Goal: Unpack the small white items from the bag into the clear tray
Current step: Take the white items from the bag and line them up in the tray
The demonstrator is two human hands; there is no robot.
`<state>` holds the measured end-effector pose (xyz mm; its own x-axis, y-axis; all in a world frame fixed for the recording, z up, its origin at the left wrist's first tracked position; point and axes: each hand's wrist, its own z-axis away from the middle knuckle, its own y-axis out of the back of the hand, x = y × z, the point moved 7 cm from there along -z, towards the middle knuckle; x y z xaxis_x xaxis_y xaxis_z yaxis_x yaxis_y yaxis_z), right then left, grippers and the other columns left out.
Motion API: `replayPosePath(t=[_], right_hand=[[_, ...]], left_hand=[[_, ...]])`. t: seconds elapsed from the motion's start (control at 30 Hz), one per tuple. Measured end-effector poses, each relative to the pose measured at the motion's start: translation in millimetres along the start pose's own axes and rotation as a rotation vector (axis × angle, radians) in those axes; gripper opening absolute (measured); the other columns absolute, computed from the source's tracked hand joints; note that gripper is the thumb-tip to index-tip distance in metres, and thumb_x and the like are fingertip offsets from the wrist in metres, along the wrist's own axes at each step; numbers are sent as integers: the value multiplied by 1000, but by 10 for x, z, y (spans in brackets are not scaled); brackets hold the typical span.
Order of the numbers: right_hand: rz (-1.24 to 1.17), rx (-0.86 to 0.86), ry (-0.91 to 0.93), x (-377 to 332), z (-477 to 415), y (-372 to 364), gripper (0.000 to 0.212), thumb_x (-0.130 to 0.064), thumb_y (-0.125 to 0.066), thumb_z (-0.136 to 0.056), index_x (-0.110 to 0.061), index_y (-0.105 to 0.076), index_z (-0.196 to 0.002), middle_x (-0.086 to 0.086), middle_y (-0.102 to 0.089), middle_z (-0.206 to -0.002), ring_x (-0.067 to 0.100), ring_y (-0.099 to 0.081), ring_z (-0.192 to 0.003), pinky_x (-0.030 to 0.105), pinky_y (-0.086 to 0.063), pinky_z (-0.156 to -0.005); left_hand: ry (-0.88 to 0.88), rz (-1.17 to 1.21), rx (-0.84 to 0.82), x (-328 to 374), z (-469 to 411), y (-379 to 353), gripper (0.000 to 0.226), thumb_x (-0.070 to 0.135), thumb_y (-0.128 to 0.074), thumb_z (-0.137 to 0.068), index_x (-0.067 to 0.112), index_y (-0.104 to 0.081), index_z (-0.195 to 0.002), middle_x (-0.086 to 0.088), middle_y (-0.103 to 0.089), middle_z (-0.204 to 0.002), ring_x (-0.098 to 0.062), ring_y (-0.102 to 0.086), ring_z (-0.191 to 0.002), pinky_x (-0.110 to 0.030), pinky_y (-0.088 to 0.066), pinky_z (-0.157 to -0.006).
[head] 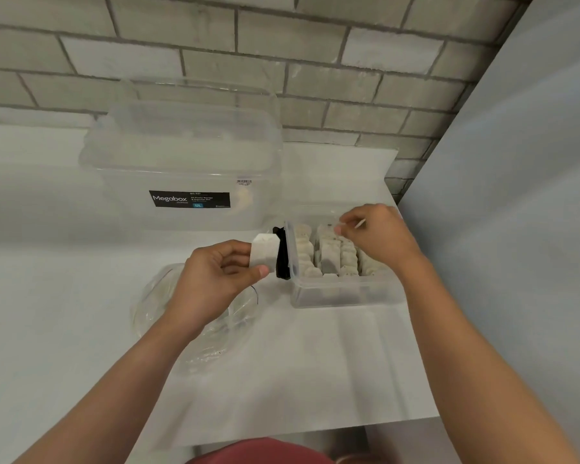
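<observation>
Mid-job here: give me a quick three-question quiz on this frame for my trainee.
1. True or false: the left hand holds a white item.
2. The right hand is: A) over the tray, pinching a white piece; B) hanging idle; C) out of view.
3. Fill in: the bag lies ___ the left hand.
Key: 1 true; 2 A; 3 under.

Grey-white painted brick wall behind a flat white tabletop; smooth pale blue-grey panel at right; soft, even light
</observation>
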<state>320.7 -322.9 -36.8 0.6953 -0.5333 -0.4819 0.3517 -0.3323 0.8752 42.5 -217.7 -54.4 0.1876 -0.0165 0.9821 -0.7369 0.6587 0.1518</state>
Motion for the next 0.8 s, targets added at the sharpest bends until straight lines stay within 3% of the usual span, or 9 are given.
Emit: replayPosePath(t=[0.13,0.27,0.37,0.53,0.67,0.8], right_hand=[[-215,38,167,-477,368,301,18,-34,-73,-92,-32,-77,-109,-17,-73,-97,0,-66,-84,20,-53,-81],[-220,-112,291,-750,599,244,25,-33,-71,-94,-34,-73,-119,-17,-71,-103,2,-67,-90,21,-54,-81],[-214,-119,350,-784,672,240,17,-31,-70,-95,-29,-78,-110,-16,-73,-99,3,-68,-89,24,-55,-82],[-345,-87,292,-671,701,366,17,-30,-67,-98,-25,-79,-109,-18,-74,-101,4,-69,-94,23,-54,-84],[-279,-109,315,-631,694,346,10,-26,-73,-94,-25,-80,-100,-17,-75,-90,7,-68,-80,24,-54,-73],[-154,68,298,-503,495,433,10,-27,-69,-96,-26,-79,-98,-16,-75,-93,4,-67,-84,25,-53,-84]], left_hand=[[-82,-121,-18,156,-72,-147,27,15,-86,-77,25,-73,-99,6,-77,-84,-10,-75,-79,-27,-57,-80],[-176,-203,-87,330,-90,-347,29,12,-84,-78,27,-71,-100,7,-77,-82,-8,-75,-78,-21,-56,-79],[-196,-221,-98,361,-109,-441,31,15,-85,-77,30,-71,-100,4,-76,-82,-11,-74,-77,-22,-55,-78],[-193,-206,-106,368,-133,-534,29,19,-85,-77,32,-70,-98,3,-76,-82,-12,-74,-75,-28,-58,-78],[-194,-206,-110,365,-156,-605,29,18,-85,-77,29,-69,-99,10,-76,-79,-7,-73,-74,-20,-54,-73],[-352,-457,-20,359,-145,-600,31,32,-83,-79,26,-69,-106,16,-72,-97,0,-67,-89,-17,-54,-76]])
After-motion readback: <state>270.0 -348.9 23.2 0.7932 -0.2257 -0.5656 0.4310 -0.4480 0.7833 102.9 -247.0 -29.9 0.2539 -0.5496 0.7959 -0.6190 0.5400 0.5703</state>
